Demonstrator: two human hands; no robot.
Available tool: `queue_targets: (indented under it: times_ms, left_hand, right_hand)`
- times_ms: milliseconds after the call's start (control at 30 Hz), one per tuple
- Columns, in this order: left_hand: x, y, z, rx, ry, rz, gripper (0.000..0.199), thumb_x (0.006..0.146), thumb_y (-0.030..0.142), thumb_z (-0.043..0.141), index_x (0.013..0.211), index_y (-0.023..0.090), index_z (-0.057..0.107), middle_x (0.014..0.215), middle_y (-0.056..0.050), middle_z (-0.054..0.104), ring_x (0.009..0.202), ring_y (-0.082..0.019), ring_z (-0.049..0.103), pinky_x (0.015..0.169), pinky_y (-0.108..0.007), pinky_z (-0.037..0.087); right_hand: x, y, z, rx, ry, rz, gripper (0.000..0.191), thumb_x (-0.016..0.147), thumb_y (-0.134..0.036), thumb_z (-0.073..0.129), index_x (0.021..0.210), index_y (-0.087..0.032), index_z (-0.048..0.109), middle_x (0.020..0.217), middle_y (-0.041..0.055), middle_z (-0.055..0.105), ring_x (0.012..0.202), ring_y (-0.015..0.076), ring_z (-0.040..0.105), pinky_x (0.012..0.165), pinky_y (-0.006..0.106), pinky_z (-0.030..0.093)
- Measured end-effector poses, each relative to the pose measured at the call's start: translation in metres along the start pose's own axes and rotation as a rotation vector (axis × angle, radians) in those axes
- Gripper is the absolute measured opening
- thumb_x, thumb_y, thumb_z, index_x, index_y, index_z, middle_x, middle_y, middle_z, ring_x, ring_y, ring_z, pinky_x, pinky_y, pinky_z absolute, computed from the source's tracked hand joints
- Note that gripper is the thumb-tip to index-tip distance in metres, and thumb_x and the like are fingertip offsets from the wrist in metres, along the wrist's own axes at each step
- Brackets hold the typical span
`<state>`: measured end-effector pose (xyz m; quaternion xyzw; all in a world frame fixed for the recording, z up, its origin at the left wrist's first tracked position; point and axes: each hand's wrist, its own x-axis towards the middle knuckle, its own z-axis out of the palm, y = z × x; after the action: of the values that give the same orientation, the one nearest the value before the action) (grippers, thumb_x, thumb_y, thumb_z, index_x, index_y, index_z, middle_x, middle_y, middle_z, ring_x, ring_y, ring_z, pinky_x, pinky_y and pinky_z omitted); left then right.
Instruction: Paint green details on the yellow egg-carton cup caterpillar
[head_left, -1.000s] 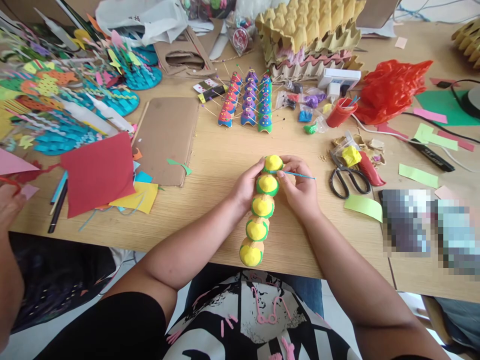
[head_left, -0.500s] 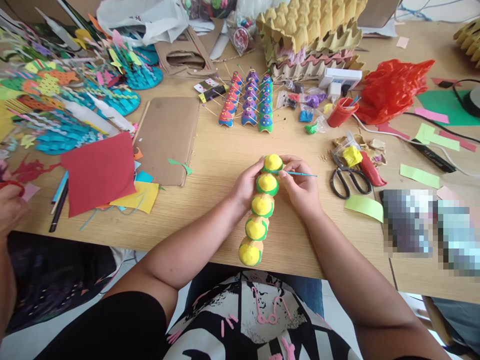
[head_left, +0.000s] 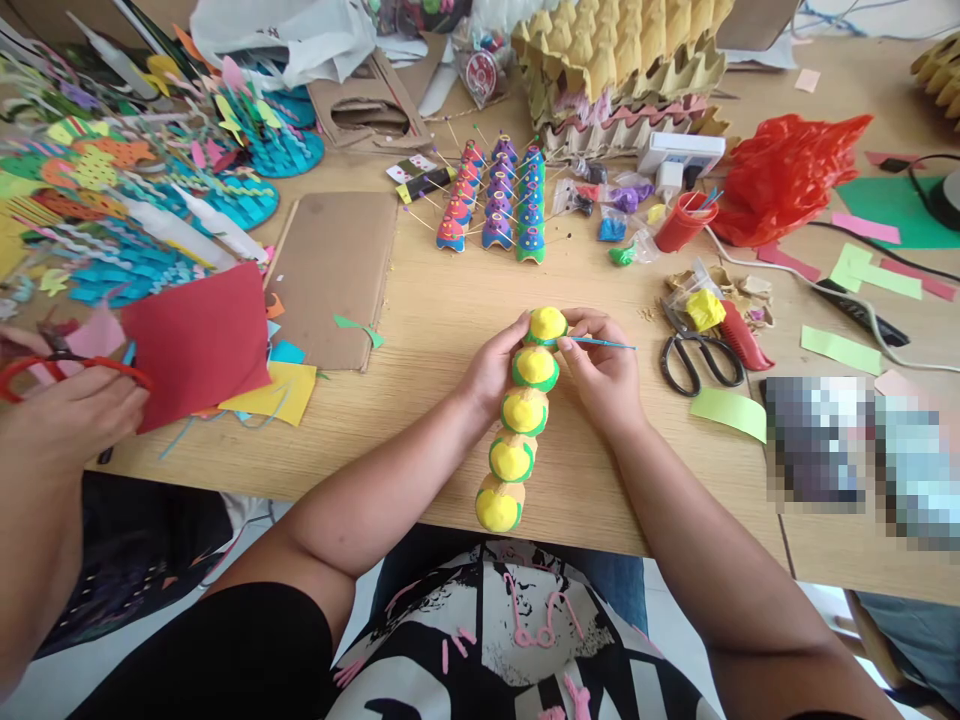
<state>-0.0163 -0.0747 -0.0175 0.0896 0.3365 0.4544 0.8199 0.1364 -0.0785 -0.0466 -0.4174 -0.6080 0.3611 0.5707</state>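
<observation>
A strip of egg-carton cups (head_left: 523,412), capped in yellow with green rims, slants toward me above the table's front part. My left hand (head_left: 491,368) is closed round the left side of its far end. My right hand (head_left: 606,375) pinches a thin blue stick (head_left: 611,345) whose inner tip lies against the green rim of the farthest cup; some of its fingers reach behind that cup. Bare tan carton shows on the nearer cups. Beyond stand three finished-looking strips in red (head_left: 459,205), purple (head_left: 499,200) and green-blue (head_left: 531,210), with pins sticking out sideways.
At left, another person's hand (head_left: 90,405) holds red-handled scissors (head_left: 22,375) by a red sheet (head_left: 199,345). Black scissors (head_left: 701,360) and yellow clay (head_left: 705,310) lie right. Stacked egg trays (head_left: 615,60), a red cup (head_left: 686,222) and a red bag (head_left: 795,180) stand farther back.
The other person's hand has come further into view from the left with red-handled scissors and pink paper. My hands, the carton strip and the blue stick have barely moved.
</observation>
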Motion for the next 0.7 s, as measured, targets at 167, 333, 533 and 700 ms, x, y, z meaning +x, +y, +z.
queue_targets:
  times_ms: [167,333,533,700]
  left_hand:
    - [-0.0027,0.0002,0.0028,-0.003,0.014,0.026,0.04,0.089,0.068,0.073,0.106,0.033,0.082,0.084,-0.008,0.081,0.092,-0.032,0.079,0.078,-0.04,0.059]
    - [-0.0023,-0.0008,0.0008,-0.006,0.003,0.003,0.042,0.087,0.069,0.074,0.106,0.033,0.082,0.087,-0.008,0.082,0.098,-0.035,0.079,0.085,-0.044,0.06]
    - [-0.0015,-0.0003,-0.0024,0.042,-0.035,0.037,0.026,0.09,0.054,0.079,0.092,0.028,0.079,0.074,-0.004,0.076,0.081,-0.027,0.077,0.075,-0.036,0.059]
    - [-0.0005,0.0009,-0.0029,0.004,-0.02,0.009,0.029,0.092,0.055,0.076,0.102,0.028,0.08,0.077,-0.003,0.077,0.078,-0.023,0.076,0.074,-0.033,0.059]
  right_hand:
    - [0.0001,0.0001,0.0005,-0.007,0.001,-0.007,0.027,0.096,-0.052,0.074,0.098,-0.028,0.063,0.125,0.0054,0.073,0.112,0.0213,0.07,0.086,0.038,0.062]
    - [-0.0005,-0.0002,-0.0006,0.03,-0.011,-0.008,0.027,0.094,-0.051,0.076,0.094,-0.028,0.063,0.125,0.0057,0.072,0.117,0.0229,0.069,0.092,0.04,0.061]
    - [-0.0014,-0.0022,-0.0019,0.079,-0.021,0.015,0.028,0.095,-0.051,0.076,0.091,-0.027,0.061,0.127,0.006,0.071,0.128,0.0248,0.067,0.107,0.048,0.057]
    - [-0.0009,-0.0047,-0.002,-0.006,-0.017,-0.029,0.026,0.096,-0.05,0.075,0.091,-0.027,0.062,0.126,0.0068,0.072,0.123,0.0253,0.068,0.105,0.049,0.058]
